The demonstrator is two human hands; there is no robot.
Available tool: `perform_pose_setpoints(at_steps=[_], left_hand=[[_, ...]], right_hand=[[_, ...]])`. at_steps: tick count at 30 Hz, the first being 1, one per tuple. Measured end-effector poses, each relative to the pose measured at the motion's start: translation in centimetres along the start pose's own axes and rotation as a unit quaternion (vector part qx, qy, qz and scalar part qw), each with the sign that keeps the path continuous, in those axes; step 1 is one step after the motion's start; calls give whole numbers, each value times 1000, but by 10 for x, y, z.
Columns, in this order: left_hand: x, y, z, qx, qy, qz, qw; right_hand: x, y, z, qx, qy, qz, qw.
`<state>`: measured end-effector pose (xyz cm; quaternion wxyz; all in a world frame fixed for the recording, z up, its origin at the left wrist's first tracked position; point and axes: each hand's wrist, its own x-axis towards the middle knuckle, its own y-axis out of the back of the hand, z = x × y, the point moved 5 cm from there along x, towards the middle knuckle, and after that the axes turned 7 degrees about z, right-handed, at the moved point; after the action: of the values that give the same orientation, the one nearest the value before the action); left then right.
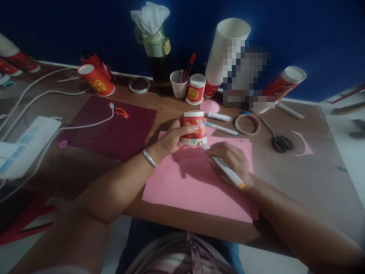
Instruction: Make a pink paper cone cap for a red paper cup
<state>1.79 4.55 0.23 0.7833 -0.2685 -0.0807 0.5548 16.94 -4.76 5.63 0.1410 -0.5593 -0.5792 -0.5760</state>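
Note:
My left hand (pixel 173 136) is wrapped round a red paper cup (pixel 194 125), which is held upside down with its rim lowest. A pale band with small green marks runs round that lower edge. In my right hand (pixel 232 161) is a white marker (pixel 229 172) with an orange end; its tip points at the cup's lower edge, and whether it touches cannot be made out. Both hands are over a stack of pink paper sheets (pixel 196 190) near the table's front edge.
Behind stand a tall stack of paper cups (pixel 219 53), a small red cup (pixel 195 89), a pen cup (pixel 179 85) and a bottle (pixel 159 64). Tape (pixel 247 125), black scissors (pixel 281 144) and markers (pixel 222 128) lie right. Left are dark red paper (pixel 131 125), cables and a power strip (pixel 31 146).

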Motion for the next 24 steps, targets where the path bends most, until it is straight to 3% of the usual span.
perform_pose_setpoints(at_steps=[24], left_hand=[[-2,-3,0,4,-2,-13,1000]], right_hand=[[-1,-4,-1,8,-4,-22,1000]])
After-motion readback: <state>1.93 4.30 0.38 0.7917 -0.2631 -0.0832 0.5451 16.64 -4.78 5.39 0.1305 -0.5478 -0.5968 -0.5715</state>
